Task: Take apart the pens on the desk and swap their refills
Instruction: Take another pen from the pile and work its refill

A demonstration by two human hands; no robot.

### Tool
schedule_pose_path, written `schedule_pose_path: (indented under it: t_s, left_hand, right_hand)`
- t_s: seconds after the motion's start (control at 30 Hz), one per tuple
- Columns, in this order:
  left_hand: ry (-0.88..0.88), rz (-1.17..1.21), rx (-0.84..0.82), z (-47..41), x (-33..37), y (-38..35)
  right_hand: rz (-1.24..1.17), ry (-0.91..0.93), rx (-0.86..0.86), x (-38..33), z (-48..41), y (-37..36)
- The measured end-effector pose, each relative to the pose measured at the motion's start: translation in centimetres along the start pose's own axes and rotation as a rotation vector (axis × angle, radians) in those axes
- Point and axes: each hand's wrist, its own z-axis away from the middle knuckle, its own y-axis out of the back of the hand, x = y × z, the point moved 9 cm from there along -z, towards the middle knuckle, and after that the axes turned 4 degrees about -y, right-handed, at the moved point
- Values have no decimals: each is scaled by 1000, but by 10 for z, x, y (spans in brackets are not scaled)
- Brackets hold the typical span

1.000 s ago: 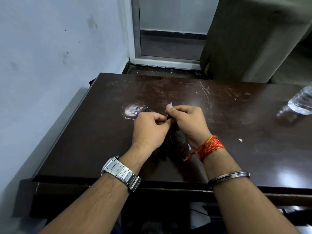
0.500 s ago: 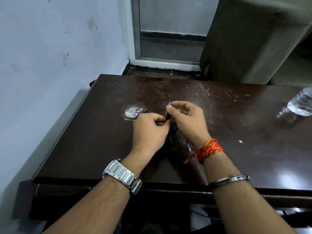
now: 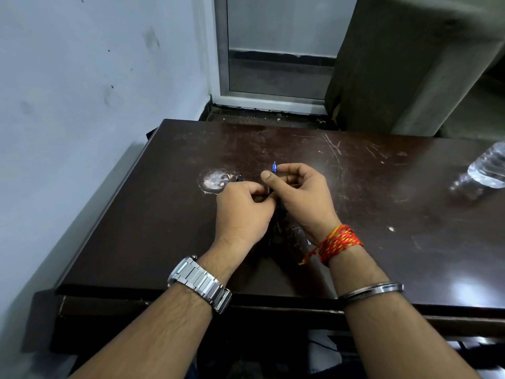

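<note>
Head view — your right hand (image 3: 300,198) has loosened from a fist; thumb and forefinger now pinch the blue refill (image 3: 274,168) above the worktop (image 3: 382,214). Left hand (image 3: 243,212) fingers curl round the pen (image 3: 240,179) — extraction likely underway.

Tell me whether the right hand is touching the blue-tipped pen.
Touching. Head view: right hand pinches the blue-tipped pen between thumb and fingers, below its tip.
</note>
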Motion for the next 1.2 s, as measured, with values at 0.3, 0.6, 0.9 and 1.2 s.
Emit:
schedule_pose_path:
  t_s: [0.3, 0.6, 0.9, 1.2]
  left_hand:
    - [-5, 4, -3, 0, -1, -2]
    - [-4, 7, -10, 0, -2, -2]
    - [-18, 11, -13, -1, 1, -2]
    - [-31, 13, 12, -1, 6, 2]
  right_hand:
    - [-71, -53, 26, 4, -3, 4]
    - [-63, -25, 7, 1, -3, 4]
    - [-75, 21, 4, -3, -2, 2]
    - [-67, 38, 33, -3, 0, 3]
